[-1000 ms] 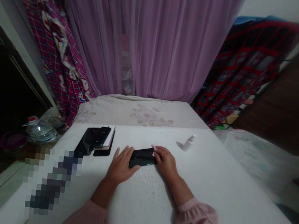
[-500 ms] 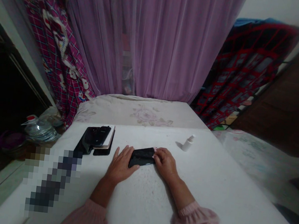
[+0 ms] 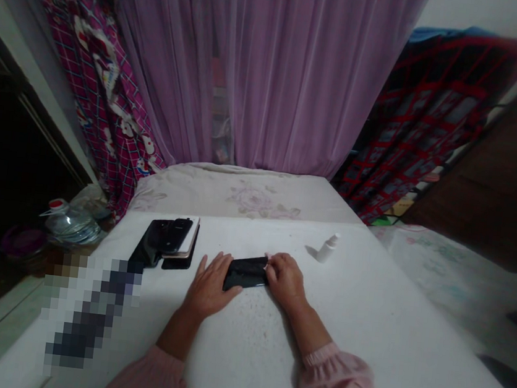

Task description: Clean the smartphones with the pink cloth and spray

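A glossy black phone (image 3: 246, 272) lies flat on the white-covered table. My left hand (image 3: 211, 285) grips its left end, with the thumb along the near edge and the fingers at the far edge. At the phone's right end, my right hand (image 3: 286, 283) pinches a small pink cloth (image 3: 268, 257) against the surface. Most of the cloth is hidden under the fingers. Left of my left hand rests a group of dark phones or cases (image 3: 157, 238), with a white-edged phone (image 3: 188, 239) stacked on top.
A small white spray bottle (image 3: 327, 249) stands upright beyond my right hand. Part of the table's left side is blurred out by pixel blocks. A large water bottle (image 3: 68, 222) is on the left, below the table. Purple curtains (image 3: 290, 79) hang behind the table (image 3: 364, 330).
My right hand has shifted very slightly at the phone's right end, and less of the pink cloth shows. The left hand keeps its hold on the phone.
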Demonstrator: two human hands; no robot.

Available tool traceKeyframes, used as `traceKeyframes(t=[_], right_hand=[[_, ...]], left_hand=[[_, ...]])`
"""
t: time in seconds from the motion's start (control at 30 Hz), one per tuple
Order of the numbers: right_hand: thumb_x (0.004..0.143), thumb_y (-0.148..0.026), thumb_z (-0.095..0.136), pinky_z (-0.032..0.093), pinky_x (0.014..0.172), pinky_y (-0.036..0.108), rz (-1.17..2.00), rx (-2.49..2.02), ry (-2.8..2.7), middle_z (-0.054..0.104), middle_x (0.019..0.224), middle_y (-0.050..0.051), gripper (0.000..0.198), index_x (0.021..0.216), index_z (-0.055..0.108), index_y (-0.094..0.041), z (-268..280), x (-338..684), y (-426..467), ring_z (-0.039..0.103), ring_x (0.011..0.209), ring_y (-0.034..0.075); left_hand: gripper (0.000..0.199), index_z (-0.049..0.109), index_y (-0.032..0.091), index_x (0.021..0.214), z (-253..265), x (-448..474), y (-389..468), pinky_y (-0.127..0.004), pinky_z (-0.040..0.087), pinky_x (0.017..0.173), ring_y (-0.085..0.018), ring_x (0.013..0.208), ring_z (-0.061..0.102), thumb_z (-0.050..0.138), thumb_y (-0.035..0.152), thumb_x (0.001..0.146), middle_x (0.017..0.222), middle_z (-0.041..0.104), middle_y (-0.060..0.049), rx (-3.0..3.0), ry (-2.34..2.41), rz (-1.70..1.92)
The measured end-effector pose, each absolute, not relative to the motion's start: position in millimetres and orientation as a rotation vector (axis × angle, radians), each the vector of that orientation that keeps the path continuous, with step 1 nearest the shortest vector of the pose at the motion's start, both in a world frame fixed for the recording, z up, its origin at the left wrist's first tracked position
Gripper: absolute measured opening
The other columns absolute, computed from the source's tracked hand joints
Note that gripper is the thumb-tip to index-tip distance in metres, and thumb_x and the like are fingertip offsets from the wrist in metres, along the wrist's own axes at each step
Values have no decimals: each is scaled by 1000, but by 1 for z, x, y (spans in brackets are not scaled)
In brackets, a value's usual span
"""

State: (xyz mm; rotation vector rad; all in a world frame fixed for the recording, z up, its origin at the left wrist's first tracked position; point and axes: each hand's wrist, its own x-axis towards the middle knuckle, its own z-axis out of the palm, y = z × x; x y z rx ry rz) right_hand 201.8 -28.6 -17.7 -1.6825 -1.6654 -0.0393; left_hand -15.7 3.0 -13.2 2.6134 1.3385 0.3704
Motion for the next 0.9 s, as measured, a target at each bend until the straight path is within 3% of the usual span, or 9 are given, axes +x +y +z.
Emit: traceKeyframes(t=[0.23,0.5,0.67,0.9], right_hand=[[85,-20,49,43,73,29,-26,-1719,-1651,59,79,5,17,73,61,-19,-17,200,-45,55,77,19],[87,-17,48,43,82,30,15,-1672,-1630,66,95,7,18,84,65,-20,-26,200,-19,57,86,19],[90,-19,47,39,80,30,0,-1753,-1812,67,89,7,19,84,65,-19,-12,188,-11,57,86,20],[94,-19,46,32,84,30,61,-1785,-2028,67,98,6,18,92,64,-19,6,166,-13,57,92,18]], left_hand=[[63,35,18,142,-14,-16,4,-53,12,117,-27,141,30,51,46,88,147,44,-11,2605,1329,351],[65,34,17,143,-6,-17,6,-52,11,118,-25,143,26,51,46,87,150,39,-11,2567,1317,246],[65,33,18,143,-6,-16,5,-51,10,118,-24,143,25,51,45,87,151,38,-10,2554,1325,238],[65,34,16,142,-9,-16,5,-52,10,118,-25,143,26,51,45,87,149,40,-12,2573,1329,253]])
